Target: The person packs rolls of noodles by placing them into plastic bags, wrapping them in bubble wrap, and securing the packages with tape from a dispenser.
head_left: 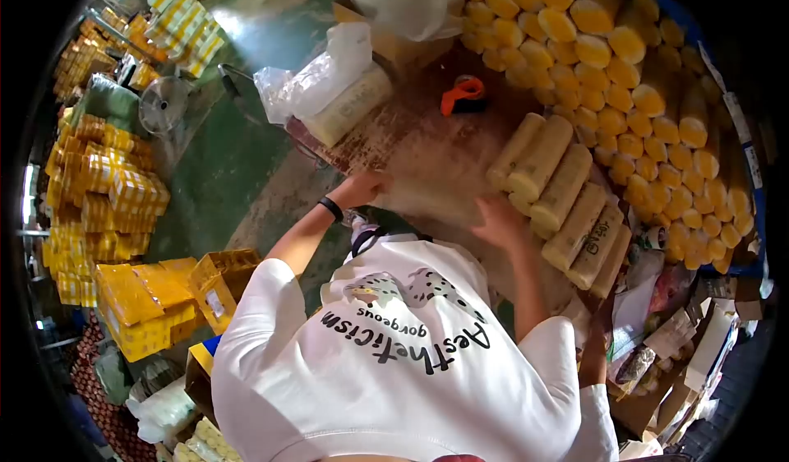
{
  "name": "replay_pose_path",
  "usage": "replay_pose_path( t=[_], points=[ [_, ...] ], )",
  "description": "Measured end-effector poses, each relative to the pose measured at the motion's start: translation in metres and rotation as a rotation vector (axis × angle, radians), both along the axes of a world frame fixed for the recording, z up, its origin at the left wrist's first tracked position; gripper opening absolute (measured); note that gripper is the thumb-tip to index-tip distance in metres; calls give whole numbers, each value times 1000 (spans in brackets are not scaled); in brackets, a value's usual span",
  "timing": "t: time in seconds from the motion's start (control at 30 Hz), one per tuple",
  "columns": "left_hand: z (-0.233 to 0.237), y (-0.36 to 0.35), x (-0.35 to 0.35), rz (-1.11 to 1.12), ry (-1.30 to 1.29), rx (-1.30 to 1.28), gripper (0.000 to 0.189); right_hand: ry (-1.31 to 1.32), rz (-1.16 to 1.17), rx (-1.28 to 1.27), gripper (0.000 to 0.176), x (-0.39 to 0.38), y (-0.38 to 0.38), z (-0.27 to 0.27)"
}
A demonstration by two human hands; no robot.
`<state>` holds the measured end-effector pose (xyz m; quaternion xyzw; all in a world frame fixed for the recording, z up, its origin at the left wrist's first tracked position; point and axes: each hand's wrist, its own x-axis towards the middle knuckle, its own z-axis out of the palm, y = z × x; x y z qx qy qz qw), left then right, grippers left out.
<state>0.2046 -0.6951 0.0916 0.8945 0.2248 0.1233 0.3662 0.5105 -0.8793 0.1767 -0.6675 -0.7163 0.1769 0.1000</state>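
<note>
A sheet or bag of clear plastic point(431, 200) lies across the near part of the worn reddish table point(411, 137), between my hands. My left hand point(362, 189), with a black band on the wrist, has its fingers closed at the plastic's left edge. My right hand point(500, 224) is at its right side, with fingers stretched out and apart. Just right of that hand lies a row of wrapped, pale yellow printed packs point(563, 195). Further along the table at the left is a larger printed pack point(349, 104) partly covered by clear plastic wrap point(333, 71).
An orange tape dispenser point(464, 96) lies toward the table's far side. Many yellow rolls point(616, 76) are piled high at the right. Taped yellow cartons point(123, 182) and a fan point(164, 104) stand at the left. Another person's forearm point(595, 351) shows at lower right.
</note>
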Motion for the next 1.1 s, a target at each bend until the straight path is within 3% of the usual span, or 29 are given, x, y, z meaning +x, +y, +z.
replay_pose_path(
  t=[0.03,0.13,0.23,0.33,0.43,0.63,0.77,0.8,0.9,0.93,1.03,1.07,1.1],
  points=[
    [-1,6,3,-24,33,-24,15,-99,80,108,39,-12,5,5],
    [6,10,8,-38,25,-89,15,-60,123,-29,42,-45,18,-11],
    [8,14,11,-49,25,-23,11,-152,242,121,35,-49,36,-73],
    [7,13,9,-17,-13,23,9,83,13,-144,26,-45,42,-66],
    [-5,9,7,22,5,22,8,391,-142,-144,21,-29,38,-71],
    [-15,17,8,-1,28,-16,16,237,-133,-124,23,-22,58,-93],
    [10,34,1,7,352,-62,30,351,-112,-119,25,-14,66,-108],
    [8,41,-9,-3,224,-19,31,444,-115,-165,28,-12,67,-105],
    [-18,63,-42,117,167,-432,27,551,-86,-160,29,-7,71,-110],
    [-22,69,-48,66,78,-410,22,555,-71,-132,28,-8,73,-110],
    [-9,55,-35,499,405,272,19,362,-117,-187,19,-6,80,-103],
    [-3,46,-27,558,346,491,19,356,-136,-144,19,-7,80,-104],
    [-1,36,-16,429,307,550,26,351,-158,-102,18,-7,78,-111]
  ],
)
